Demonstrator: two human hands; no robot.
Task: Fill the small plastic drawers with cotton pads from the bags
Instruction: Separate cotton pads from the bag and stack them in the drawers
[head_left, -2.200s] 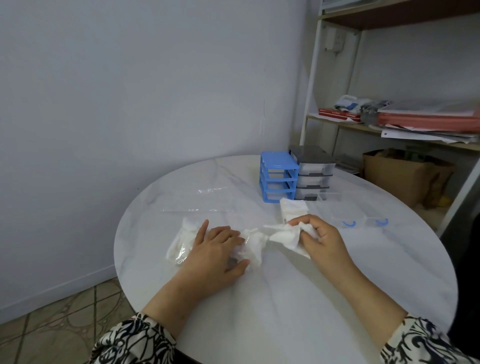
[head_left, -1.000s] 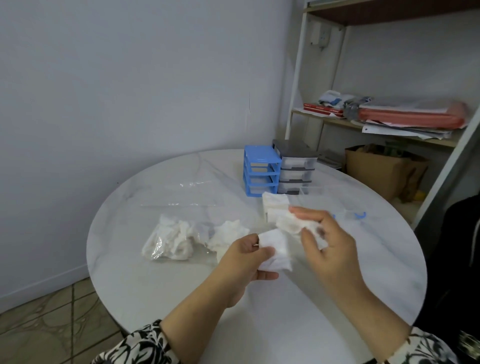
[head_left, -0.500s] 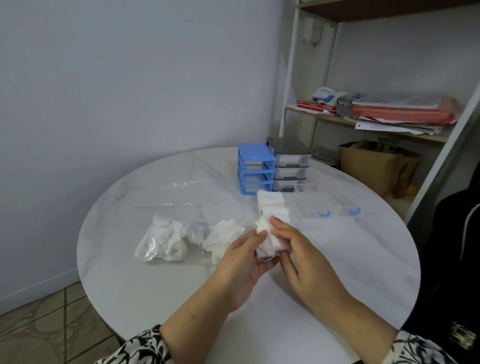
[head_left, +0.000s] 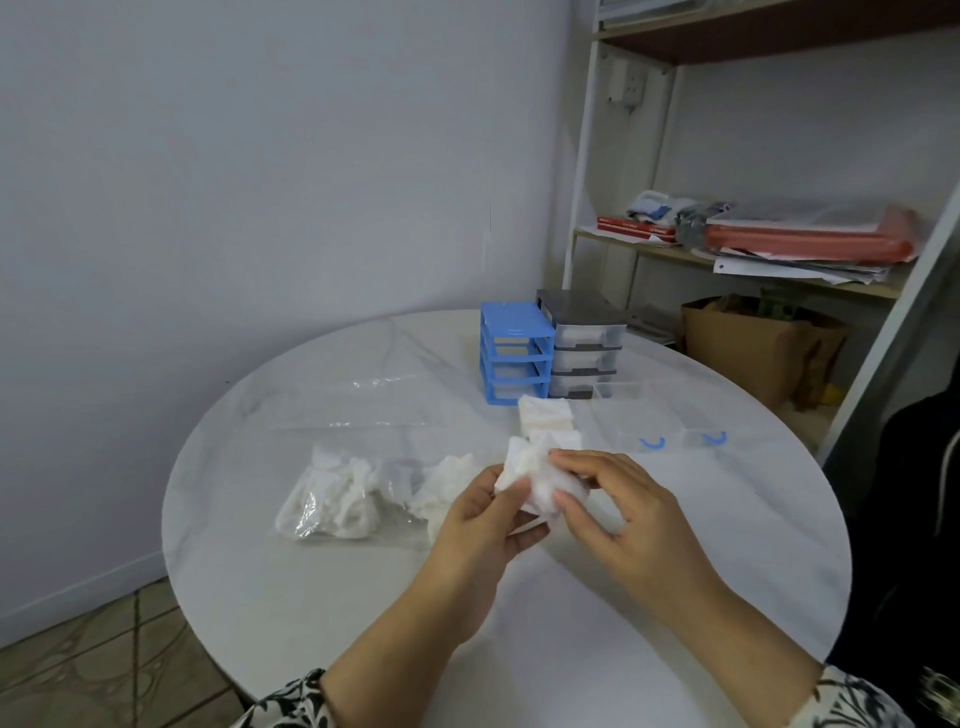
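Both hands are gripping a small bunch of cotton pads (head_left: 535, 478) above the desk (head_left: 571, 623): left hand (head_left: 488, 525) pinching from below, right hand (head_left: 618, 514) curling round it. They seem to be squaring the pads. Next, carry them forward to the clear drawers (head_left: 654, 426) lying just beyond the right hand.
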